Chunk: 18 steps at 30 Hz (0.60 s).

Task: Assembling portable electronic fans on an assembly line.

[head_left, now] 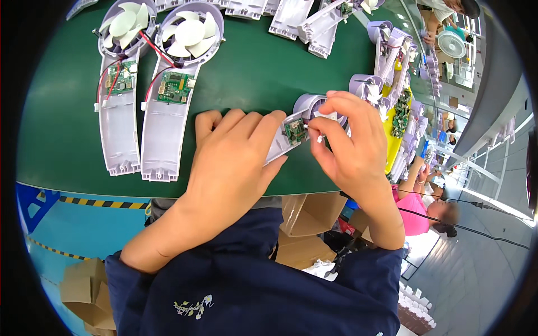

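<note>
A pale lilac fan housing (278, 147) lies slantwise on the green table in front of me, its round fan end pointing away to the right. My left hand (230, 151) grips its handle end, thumb along the near edge and fingers over the far one. Set in the housing is a small green circuit board (295, 130). Beside that board my right hand (353, 134) pinches a small white plug (320, 138) between thumb and fingertips. The right hand hides most of the white fan blades (332, 116).
Two fan housings (119, 134) with fans and boards lie side by side at the left. More lilac shells (291, 19) line the far edge. A yellow tray (393, 148) with circuit boards stands right, among other fan parts. Co-workers (417, 204) sit beyond it. Cardboard boxes (311, 215) stand below the table.
</note>
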{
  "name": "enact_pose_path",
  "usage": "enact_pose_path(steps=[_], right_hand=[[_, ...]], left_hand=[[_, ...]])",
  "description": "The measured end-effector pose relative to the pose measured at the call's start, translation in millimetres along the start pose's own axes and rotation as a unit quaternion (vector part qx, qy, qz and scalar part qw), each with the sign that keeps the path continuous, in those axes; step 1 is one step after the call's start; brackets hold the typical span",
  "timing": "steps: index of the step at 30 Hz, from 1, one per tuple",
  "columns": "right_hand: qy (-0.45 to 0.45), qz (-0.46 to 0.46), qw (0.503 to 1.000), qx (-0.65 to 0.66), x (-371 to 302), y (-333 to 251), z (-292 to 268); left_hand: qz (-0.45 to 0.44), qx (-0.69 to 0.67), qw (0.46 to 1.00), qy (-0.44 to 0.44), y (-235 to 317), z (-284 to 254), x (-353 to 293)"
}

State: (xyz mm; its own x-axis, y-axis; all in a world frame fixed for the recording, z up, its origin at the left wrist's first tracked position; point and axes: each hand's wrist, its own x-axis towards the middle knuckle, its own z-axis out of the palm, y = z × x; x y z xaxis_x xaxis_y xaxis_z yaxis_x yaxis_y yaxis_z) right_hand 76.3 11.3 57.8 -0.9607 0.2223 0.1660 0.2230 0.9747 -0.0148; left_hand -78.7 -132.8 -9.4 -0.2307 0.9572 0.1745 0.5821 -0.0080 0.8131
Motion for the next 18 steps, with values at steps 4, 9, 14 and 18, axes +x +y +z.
enact_pose_path(steps=[4,9,14,18], right_hand=[[-0.029,0.009,0.999,0.017,8.0,-6.0,-1.8],[-0.091,0.019,0.996,0.005,15.5,-11.1,-9.5],[-0.144,0.020,0.989,-0.004,28.2,-18.1,-15.6],[-0.186,-0.037,0.980,-0.066,39.5,-19.3,-18.9]], left_hand=[[0.000,-0.012,1.000,0.008,-4.0,1.1,-3.1],[0.017,-0.017,0.999,0.032,-6.4,3.7,-3.4],[0.017,-0.022,0.999,0.031,-8.0,3.7,-4.4],[0.017,-0.028,0.999,0.033,-9.1,4.9,-5.5]])
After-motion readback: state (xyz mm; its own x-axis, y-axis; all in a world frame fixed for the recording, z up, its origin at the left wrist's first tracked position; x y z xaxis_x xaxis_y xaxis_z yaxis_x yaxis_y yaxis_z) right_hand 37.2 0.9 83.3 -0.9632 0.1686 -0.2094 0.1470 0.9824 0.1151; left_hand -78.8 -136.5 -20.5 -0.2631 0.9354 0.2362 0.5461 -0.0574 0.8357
